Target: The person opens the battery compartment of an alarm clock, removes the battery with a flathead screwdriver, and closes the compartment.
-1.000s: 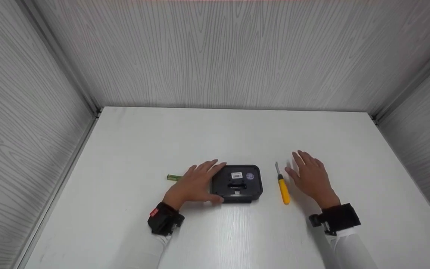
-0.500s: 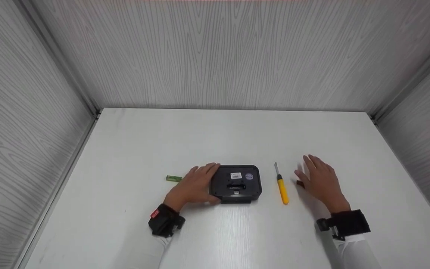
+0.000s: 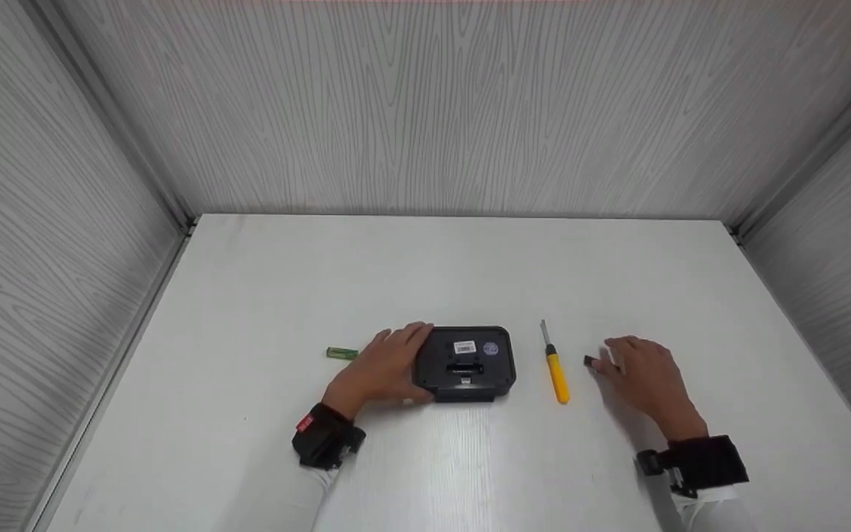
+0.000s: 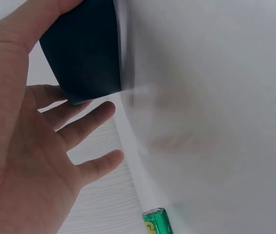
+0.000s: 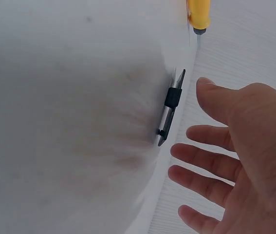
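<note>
From the head view, a black box (image 3: 465, 363) lies on the white counter (image 3: 425, 281), with a white label on its top face. The left hand (image 3: 381, 366) rests against the box's 9 o'clock side, fingers straight and laid along its edge, the thumb at the near corner. At 9 o'clock of that hand lies a green battery (image 3: 341, 353), apart from it. At 3 o'clock of the box lies a yellow-handled screwdriver (image 3: 555, 367), blade pointing to 12 o'clock. Further toward 3 o'clock, the right hand (image 3: 643, 378) hangs low over the counter, fingers loosely bent, their tips just beside a small black clip (image 3: 589, 360). In the left wrist view, the left hand (image 4: 26, 146) has its fingers (image 4: 86, 124) spread and straight, the thumb pressed on the black box (image 4: 82, 53); the battery (image 4: 156, 223) shows at the lower edge. In the right wrist view, the right hand (image 5: 240, 156) is spread, fingers (image 5: 201, 163) apart and holding nothing, with the clip (image 5: 171, 106) near them on the counter and the screwdriver (image 5: 198, 14) beyond.
</note>
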